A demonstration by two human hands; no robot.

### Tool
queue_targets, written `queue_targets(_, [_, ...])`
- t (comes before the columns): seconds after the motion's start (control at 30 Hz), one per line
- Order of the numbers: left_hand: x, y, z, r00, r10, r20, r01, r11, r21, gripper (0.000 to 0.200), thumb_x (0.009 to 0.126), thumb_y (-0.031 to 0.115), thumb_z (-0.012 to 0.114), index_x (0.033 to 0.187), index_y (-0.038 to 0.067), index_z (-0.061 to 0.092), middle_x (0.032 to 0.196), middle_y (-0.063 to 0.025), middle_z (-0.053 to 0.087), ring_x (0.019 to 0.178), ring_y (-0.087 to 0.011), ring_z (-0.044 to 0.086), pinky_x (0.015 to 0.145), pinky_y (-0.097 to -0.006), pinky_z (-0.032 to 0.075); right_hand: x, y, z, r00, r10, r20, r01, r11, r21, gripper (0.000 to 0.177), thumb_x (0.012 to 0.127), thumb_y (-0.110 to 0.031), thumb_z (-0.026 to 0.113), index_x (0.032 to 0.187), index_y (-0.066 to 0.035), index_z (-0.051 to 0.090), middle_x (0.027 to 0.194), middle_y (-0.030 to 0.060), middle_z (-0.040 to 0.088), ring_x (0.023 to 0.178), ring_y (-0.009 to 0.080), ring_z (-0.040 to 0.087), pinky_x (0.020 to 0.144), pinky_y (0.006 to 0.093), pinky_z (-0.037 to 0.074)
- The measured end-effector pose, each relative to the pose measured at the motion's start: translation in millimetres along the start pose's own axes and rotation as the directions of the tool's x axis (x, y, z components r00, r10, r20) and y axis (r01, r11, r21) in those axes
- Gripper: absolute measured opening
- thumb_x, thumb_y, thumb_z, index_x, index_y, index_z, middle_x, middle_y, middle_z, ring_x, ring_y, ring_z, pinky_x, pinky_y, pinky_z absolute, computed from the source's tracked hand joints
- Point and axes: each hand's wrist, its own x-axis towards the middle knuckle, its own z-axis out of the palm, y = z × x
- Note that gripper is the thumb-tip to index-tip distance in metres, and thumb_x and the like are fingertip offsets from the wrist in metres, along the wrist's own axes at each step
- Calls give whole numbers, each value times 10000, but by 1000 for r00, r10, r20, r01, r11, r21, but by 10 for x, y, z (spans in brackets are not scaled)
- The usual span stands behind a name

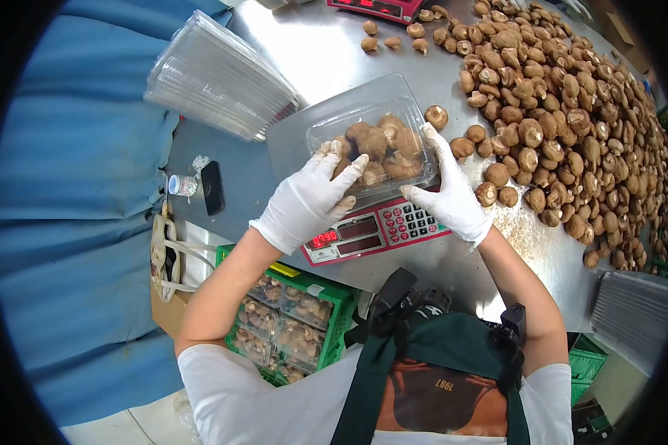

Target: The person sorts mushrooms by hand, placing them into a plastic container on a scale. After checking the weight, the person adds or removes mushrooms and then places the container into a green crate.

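Observation:
A clear plastic tray (321, 127) holding several brown mushrooms (375, 141) rests on the platform of a red-and-white digital scale (382, 228). My left hand (308, 196), in a white glove, reaches over the tray's left side. Its fingers are spread, with the tips against the mushrooms at the near left. My right hand (453, 196), gloved too, grips the tray's right edge between thumb and fingers. Red digits glow on the scale's display just below my left hand.
Loose mushrooms (571, 133) form a big heap on the metal table's right side. Nested clear trays (219, 78) lie at upper left, others (634, 315) at lower right. A phone (212, 188) and small jar (182, 185) sit at left. Packed trays fill a green crate (338, 311) below.

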Motion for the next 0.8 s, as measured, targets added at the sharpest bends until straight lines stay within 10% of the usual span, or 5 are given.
queue_targets(0.17, [20,67,261,987,125,-104,-70,902,427,456,885,131,607,1317,-12,571,1094,-262,677,1024,-352,710,769,-356,608,-22,-100,51,999,7,-34,-8,1000,-30,1010,792,-130,819,1582,3,204,1578,218,340,1463,312,359,1207,397,309])
queue_targets(0.5, [94,100,162,986,59,-159,-10,957,291,345,833,83,635,1177,64,633,916,-116,685,821,-253,714,614,-345,577,13,-28,239,985,19,-171,-18,1000,6,910,832,-120,747,1573,4,235,1542,258,395,1432,361,420,1183,416,349])
queue_targets(0.67, [326,-189,-372,926,-281,-252,202,934,-296,385,845,-66,488,1185,46,629,880,-168,723,807,-302,745,737,-386,591,-20,-19,192,986,60,-156,-62,998,-3,869,863,-95,700,1594,-55,232,1566,230,385,1440,368,411,1193,420,334])
queue_targets(0.73, [379,-404,-446,921,-341,-188,282,917,-282,426,850,-49,556,1254,66,627,958,-168,715,900,-317,731,796,-389,571,-47,-71,175,982,131,-136,-122,990,70,868,868,-103,701,1598,-69,232,1571,219,386,1443,366,408,1195,419,331])
queue_targets(0.8, [476,-481,-445,872,-93,-480,136,989,56,520,815,-25,653,1317,101,611,1177,-165,670,1122,-299,653,984,-436,486,-55,-66,171,985,86,-149,-89,996,-12,855,873,-111,705,1592,-62,244,1562,215,402,1437,366,417,1192,418,335])
